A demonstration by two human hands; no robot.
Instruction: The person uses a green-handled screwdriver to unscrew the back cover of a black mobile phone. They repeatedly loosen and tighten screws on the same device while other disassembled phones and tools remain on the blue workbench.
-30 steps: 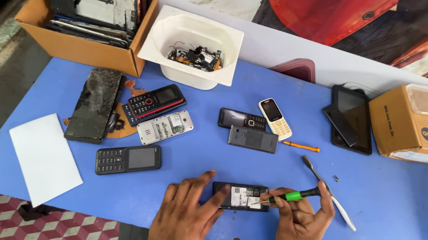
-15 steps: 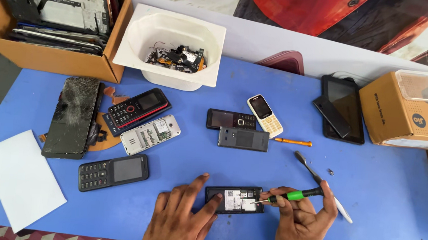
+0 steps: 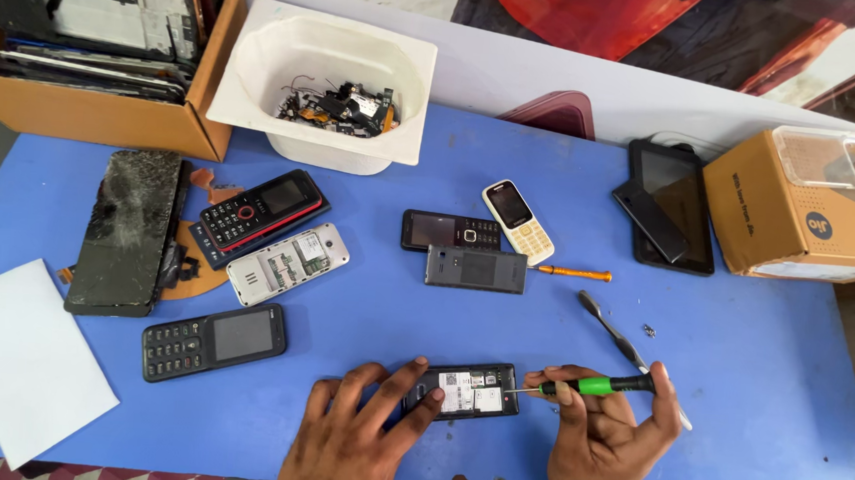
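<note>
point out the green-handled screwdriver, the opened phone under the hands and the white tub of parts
green-handled screwdriver [image 3: 598, 385], head view, on its green grip
opened phone [image 3: 472, 391], head view, on its exposed back
white tub [image 3: 259, 68], head view, on its bare inner wall

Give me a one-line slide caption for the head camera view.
Left hand steadies an opened phone on a blue table while the right hand applies a green-handled screwdriver.

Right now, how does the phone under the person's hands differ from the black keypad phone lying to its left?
The opened phone lies back up with its cover off, innards bare; the black keypad phone lies face up, screen and keys showing. The left hand pins the opened phone while the right hand puts a green-handled screwdriver to it; the black keypad phone lies untouched. Both rest on the blue table.
</note>
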